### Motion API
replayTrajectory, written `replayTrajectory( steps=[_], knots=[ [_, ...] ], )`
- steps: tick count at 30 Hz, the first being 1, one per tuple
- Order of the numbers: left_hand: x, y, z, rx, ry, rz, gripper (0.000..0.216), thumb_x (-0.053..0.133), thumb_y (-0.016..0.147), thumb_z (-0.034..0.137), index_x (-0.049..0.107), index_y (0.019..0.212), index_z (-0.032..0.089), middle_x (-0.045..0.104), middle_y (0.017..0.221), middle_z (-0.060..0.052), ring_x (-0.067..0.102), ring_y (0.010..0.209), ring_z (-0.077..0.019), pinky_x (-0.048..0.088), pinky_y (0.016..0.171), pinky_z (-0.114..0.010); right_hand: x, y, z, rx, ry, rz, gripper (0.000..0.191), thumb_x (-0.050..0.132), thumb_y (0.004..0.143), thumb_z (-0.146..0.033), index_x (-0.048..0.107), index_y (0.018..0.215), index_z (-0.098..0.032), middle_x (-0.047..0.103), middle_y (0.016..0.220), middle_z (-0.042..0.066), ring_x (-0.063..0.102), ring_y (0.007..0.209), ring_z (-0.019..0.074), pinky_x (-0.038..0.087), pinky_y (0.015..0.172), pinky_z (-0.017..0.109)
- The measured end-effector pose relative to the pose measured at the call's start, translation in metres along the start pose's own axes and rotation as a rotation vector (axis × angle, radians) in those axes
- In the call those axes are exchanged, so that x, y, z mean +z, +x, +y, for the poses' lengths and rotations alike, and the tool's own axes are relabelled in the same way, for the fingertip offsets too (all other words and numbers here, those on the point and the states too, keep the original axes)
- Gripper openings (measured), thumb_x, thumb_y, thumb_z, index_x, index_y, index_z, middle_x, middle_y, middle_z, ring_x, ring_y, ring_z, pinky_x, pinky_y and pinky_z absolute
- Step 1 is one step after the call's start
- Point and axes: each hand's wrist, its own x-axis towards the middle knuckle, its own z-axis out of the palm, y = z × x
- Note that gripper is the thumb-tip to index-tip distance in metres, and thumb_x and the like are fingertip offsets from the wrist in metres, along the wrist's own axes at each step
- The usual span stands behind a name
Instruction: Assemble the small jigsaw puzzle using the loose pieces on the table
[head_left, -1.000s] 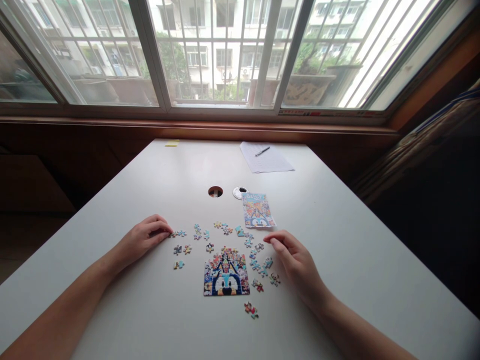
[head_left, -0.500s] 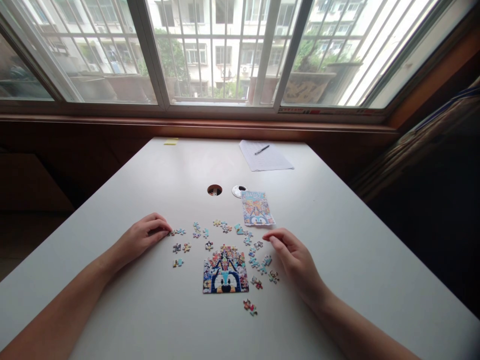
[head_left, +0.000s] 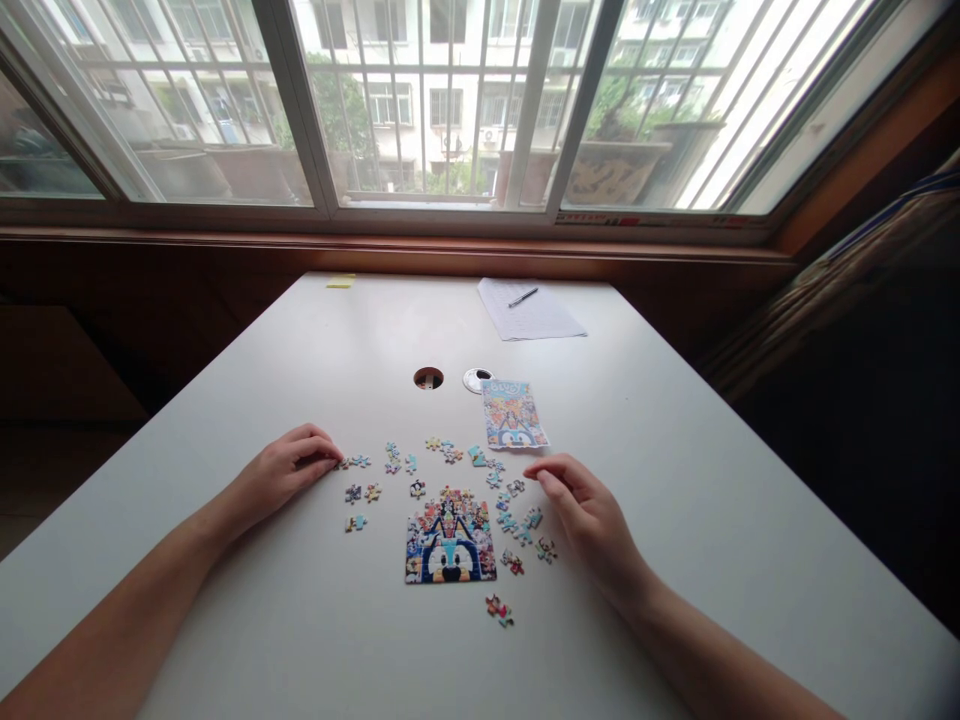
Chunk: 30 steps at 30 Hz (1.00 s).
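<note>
A partly joined colourful jigsaw point(head_left: 450, 540) lies on the white table point(head_left: 675, 480) between my hands. Several loose pieces point(head_left: 409, 465) are scattered behind it and to its right. My left hand point(head_left: 285, 470) rests on the table with fingers curled, its fingertips touching a loose piece point(head_left: 349, 462) at the left of the scatter. My right hand point(head_left: 581, 510) rests to the right of the jigsaw, fingers curled loosely, fingertips near loose pieces point(head_left: 517, 487). A small printed reference picture point(head_left: 512, 414) lies behind the pieces.
A round cable hole point(head_left: 428, 378) and its white cap point(head_left: 477, 380) sit mid-table. A sheet of paper point(head_left: 531, 310) with a pen point(head_left: 523, 297) lies near the far edge, a yellow note point(head_left: 340, 282) at the far left. A window runs behind; a dark sofa stands right.
Both hands keep their places on the table; only the camera has tipped slightly, shifting everything a little upward in view.
</note>
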Motion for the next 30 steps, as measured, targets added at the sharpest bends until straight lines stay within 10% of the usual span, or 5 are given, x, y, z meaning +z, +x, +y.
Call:
replayTrajectory(
  steps=[11, 30],
  knots=[
    [0.000, 0.001, -0.002, 0.029, 0.002, 0.003, 0.030, 0.056, 0.098, 0.049, 0.074, 0.101, 0.026, 0.066, 0.110, -0.006, 0.065, 0.098, -0.0203, 0.054, 0.086, -0.026, 0.004, -0.018, -0.027, -0.449, -0.493, -0.137, 0.010, 0.057, 0.098, -0.022, 0.066, 0.095, -0.023, 0.065, 0.089, 0.006, 0.059, 0.085, 0.0235, 0.047, 0.080, 0.039],
    [0.000, 0.000, 0.001, -0.006, -0.005, -0.004, 0.028, 0.056, 0.098, 0.049, 0.074, 0.102, 0.026, 0.066, 0.112, -0.005, 0.065, 0.099, -0.0199, 0.054, 0.086, -0.025, -0.008, -0.033, -0.037, -0.307, -0.855, -0.484, 0.004, 0.071, 0.086, -0.020, 0.069, 0.088, -0.023, 0.068, 0.088, 0.004, 0.067, 0.076, 0.0229, 0.050, 0.066, 0.034]
  ],
)
